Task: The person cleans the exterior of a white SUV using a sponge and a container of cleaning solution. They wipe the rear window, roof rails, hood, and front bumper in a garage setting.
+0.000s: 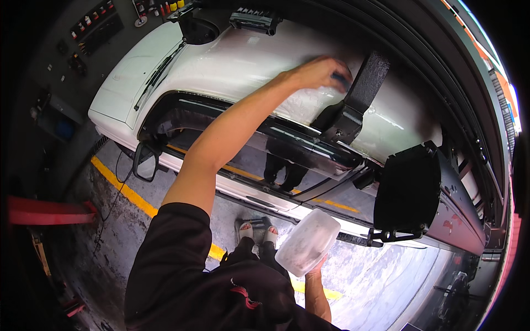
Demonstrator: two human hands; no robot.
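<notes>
My left hand [321, 74] reaches over the white roof of a vehicle [248, 58], its fingers closed around a small dark blue pad or block [341, 78] at the roof surface. Wet-looking streaks show on the paint below that hand. Just right of it rises a black textured metal bracket [370, 82], fixed at the roof edge. Low beside the vehicle's side, my right hand [319, 267] grips a translucent plastic tub [308, 242] from beneath its near end. The tub is tilted, and its contents are hard to make out.
My feet in sandals stand on a small step [254, 223] beside the dark side windows [285, 161]. A door mirror [146, 162] juts out at left. Black panel [408, 190] hangs at right. A red beam [51, 211] extends in from the left. Overhead runs a dark frame [397, 37].
</notes>
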